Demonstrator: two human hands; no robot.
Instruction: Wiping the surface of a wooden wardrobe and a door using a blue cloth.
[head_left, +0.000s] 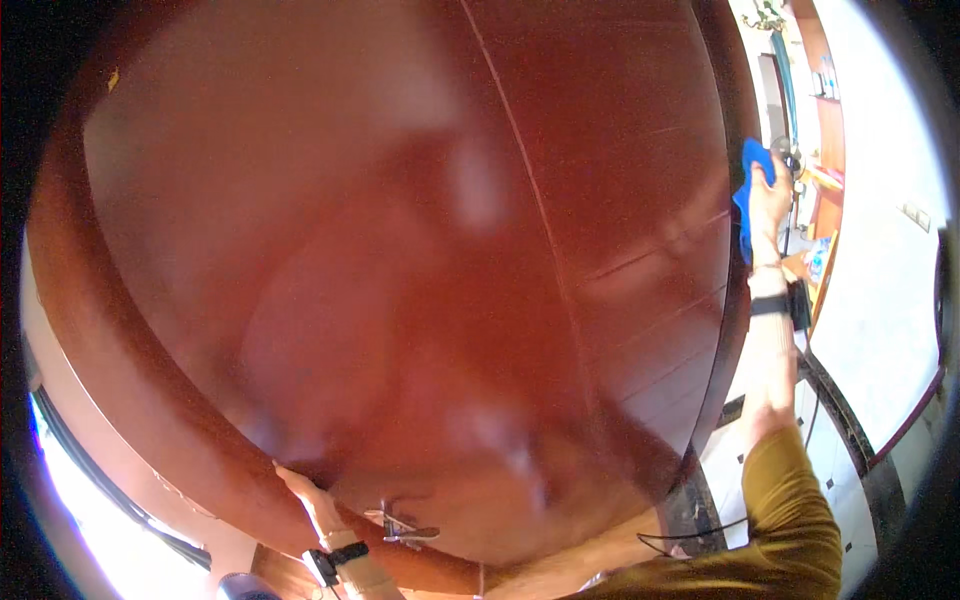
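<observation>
A large reddish-brown glossy door panel (420, 300) fills the middle of the head view, with a thin seam running down its right half. At its right edge my right hand (774, 191) holds a blue cloth (757, 156) that hangs down beside the frame. My left hand (311, 499) touches the brown frame (180, 420) at the lower left; its far fingers are hard to make out. A metal door handle (409, 531) sits on the panel just right of the left hand.
Through the opening on the right stand a fan (789, 159) and wooden shelves (831, 131) with items. A white wall with a switch plate (916, 216) is beyond. Pale floor tiles (825, 450) with dark borders lie at the lower right. A bright window (97, 525) is lower left.
</observation>
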